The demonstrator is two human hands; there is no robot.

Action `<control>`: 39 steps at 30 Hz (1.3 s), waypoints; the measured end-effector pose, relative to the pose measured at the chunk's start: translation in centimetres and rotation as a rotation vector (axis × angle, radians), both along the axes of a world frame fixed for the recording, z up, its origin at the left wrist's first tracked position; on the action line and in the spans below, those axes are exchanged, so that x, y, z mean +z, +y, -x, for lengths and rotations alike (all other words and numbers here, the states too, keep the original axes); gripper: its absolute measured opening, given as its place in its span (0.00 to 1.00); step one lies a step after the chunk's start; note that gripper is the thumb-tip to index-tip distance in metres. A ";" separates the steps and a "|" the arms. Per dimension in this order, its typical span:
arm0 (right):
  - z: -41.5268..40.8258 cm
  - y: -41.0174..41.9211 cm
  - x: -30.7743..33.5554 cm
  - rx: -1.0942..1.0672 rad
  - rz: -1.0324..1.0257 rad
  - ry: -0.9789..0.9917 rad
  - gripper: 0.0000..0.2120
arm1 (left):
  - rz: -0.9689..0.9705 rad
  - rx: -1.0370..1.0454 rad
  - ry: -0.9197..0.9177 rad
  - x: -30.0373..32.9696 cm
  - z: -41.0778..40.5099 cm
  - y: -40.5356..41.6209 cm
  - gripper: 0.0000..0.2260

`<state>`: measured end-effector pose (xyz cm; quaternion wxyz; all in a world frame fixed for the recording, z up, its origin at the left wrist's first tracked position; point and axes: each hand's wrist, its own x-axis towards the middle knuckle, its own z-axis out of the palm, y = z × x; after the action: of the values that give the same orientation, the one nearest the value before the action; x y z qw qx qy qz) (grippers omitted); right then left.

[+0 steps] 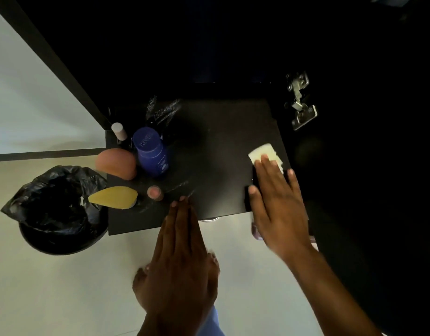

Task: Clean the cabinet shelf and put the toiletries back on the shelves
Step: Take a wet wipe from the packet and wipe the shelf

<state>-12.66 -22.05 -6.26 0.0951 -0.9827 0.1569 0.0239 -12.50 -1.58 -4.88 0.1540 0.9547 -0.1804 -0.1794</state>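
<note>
Head view looked straight down onto the dark cabinet shelf [216,151], and my right hand [277,195] lay flat on a white wipe [263,152] near the shelf's right edge, fingers straight and a little spread so the whole palm pressed the wipe down; I held nothing pinched there, only pushed. That flat press made sense, I judged, because a broad hand keeps the wipe in full contact with the board. My left hand [182,248] was also flat, fingers straight and close together, its tips just over the shelf's front edge; whether it bore weight or only hovered I could not tell, but it sat where it would brace me while I leaned in. The toiletries were crowded at the shelf's left end, clear of the stretch being wiped: a blue bottle [152,152] upright, a white-capped bottle [120,133] behind it, an orange sponge [116,163] touching the blue bottle's left side, a yellow sponge [114,197] hanging over the left front edge, and a small pink-topped jar [155,192] just beside it. Pale streaks showed on the board near the jar. A bin with a black liner [56,202] stood on the floor to the left, near the yellow sponge.
</note>
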 end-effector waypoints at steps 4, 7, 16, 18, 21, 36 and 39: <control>-9.2 -1.0 -0.7 0.026 -0.064 -0.028 0.30 | -0.005 -0.019 -0.024 0.0 0.2 0.0 0.47; -13.8 -0.3 -1.1 0.109 -0.133 -0.069 0.29 | -0.014 -0.029 -0.015 0.1 0.2 0.1 0.47; -0.9 3.8 0.5 0.257 -0.126 -0.016 0.25 | 0.062 -0.008 -0.005 -0.2 0.1 0.3 0.50; 0.5 2.6 0.9 0.178 -0.104 0.006 0.25 | 0.062 -0.016 -0.008 -0.3 0.1 0.4 0.48; -2.4 0.3 0.8 0.100 -0.061 -0.001 0.26 | 0.060 -0.010 -0.003 -0.4 0.2 0.6 0.47; -3.2 5.7 -0.1 0.446 -0.181 -0.054 0.27 | 0.345 0.009 -0.055 -1.6 1.5 5.4 0.32; 0.1 7.2 -0.1 0.465 -0.234 -0.030 0.28 | 0.430 0.019 -0.124 -1.2 1.5 7.2 0.24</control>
<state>-12.79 -14.90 -6.31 0.2025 -0.9749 -0.0784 0.0485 -14.00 5.59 -6.11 0.3444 0.9108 -0.2145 -0.0764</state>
